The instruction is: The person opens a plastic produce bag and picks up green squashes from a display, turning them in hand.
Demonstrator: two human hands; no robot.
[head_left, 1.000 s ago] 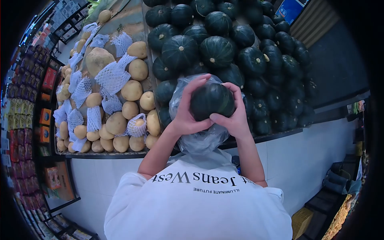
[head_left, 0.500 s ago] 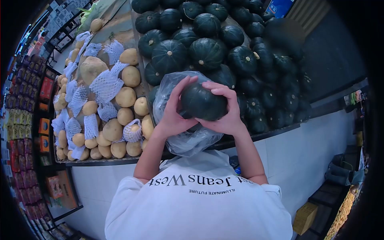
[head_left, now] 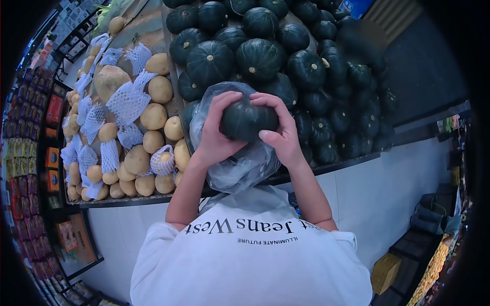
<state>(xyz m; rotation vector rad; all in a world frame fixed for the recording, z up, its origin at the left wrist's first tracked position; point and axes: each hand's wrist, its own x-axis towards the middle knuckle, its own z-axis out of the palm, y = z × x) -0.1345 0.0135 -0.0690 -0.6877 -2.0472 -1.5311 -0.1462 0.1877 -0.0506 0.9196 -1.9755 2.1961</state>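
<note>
A dark green squash (head_left: 249, 120) is gripped between both my hands, above a clear plastic bag (head_left: 240, 171). My left hand (head_left: 217, 127) wraps its left side, fingertips on top. My right hand (head_left: 283, 130) curves around its right side, with the thumb low on the front. The crumpled bag lies behind and below the squash, near the stand's front edge; its contents are hard to make out. Just beyond my hands is a heap of similar dark green squashes (head_left: 260, 58).
On the left of the stand lie several tan, round vegetables (head_left: 153, 116), some in white foam nets (head_left: 124, 104). A divider (head_left: 176, 84) separates them from the squashes. Packaged goods fill a shelf (head_left: 30, 153) at far left. A yellowish box (head_left: 385, 273) stands low at right.
Both hands and the squash have shifted slightly left. The squash has turned a little in my grip, and my right thumb sits higher on it. The view has shifted slightly.
</note>
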